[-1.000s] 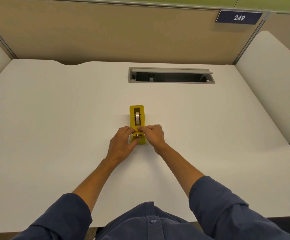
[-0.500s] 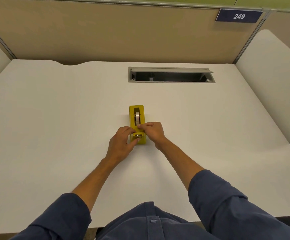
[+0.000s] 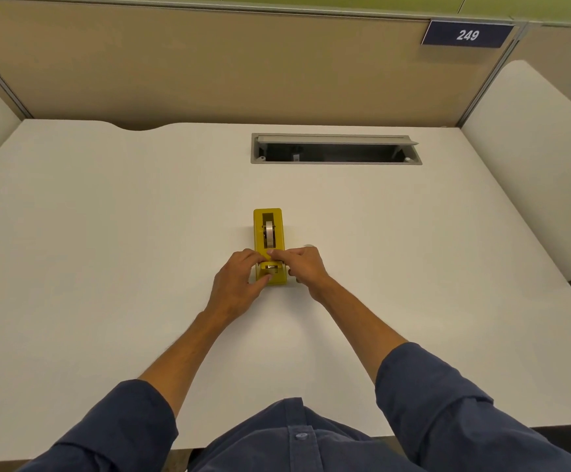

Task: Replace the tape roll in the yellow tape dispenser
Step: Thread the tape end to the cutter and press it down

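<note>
The yellow tape dispenser (image 3: 268, 247) stands near the middle of the white desk (image 3: 107, 233), its tape roll (image 3: 270, 230) seated in the slot toward 12 o'clock. The left hand (image 3: 234, 289) cups the near end from 9 o'clock, thumb pressed by the cutter; the right hand (image 3: 303, 267) pinches at the top edge from 3 o'clock, whether on tape cannot be told. The body looks weighted and stiff, best steadied by its sides; the roll seems light, its film clingy.
</note>
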A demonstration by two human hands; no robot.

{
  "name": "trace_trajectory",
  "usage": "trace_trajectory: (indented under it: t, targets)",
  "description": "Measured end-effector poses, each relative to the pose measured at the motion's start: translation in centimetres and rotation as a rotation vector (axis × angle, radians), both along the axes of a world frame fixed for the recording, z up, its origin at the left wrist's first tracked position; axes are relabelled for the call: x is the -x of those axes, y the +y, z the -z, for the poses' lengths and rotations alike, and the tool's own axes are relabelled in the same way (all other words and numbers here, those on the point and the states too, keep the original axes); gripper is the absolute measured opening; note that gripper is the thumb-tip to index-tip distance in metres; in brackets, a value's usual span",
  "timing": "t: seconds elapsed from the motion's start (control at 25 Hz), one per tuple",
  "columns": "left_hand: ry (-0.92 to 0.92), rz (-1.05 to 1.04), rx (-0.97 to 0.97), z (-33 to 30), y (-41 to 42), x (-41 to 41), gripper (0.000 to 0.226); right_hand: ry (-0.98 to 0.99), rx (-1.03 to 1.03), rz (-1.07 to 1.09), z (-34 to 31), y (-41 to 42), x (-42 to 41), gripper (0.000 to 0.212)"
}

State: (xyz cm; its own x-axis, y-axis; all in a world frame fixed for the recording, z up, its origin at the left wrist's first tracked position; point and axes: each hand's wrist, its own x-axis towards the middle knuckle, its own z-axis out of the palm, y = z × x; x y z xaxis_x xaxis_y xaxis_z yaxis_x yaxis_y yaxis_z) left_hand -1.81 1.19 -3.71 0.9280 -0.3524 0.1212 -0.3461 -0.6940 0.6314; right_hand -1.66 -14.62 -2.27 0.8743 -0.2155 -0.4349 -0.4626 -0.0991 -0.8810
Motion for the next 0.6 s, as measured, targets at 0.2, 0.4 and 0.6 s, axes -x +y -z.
trace_trajectory:
  t: [0.2,0.4,0.6]
  targets:
    - [-0.011,-0.014,0.044,0.0,0.1,0.2,0.032,-0.203,0.126,-0.129,0.6,-0.8,1.7,0.013]
    - [0.030,-0.027,0.051,0.2,0.6,-0.1,0.035,-0.314,0.335,-0.192,1.2,-1.0,2.6,0.035]
    - [0.057,-0.009,0.063,-0.2,0.9,-0.3,0.031,-0.321,0.517,-0.185,1.2,-0.6,2.4,0.031]
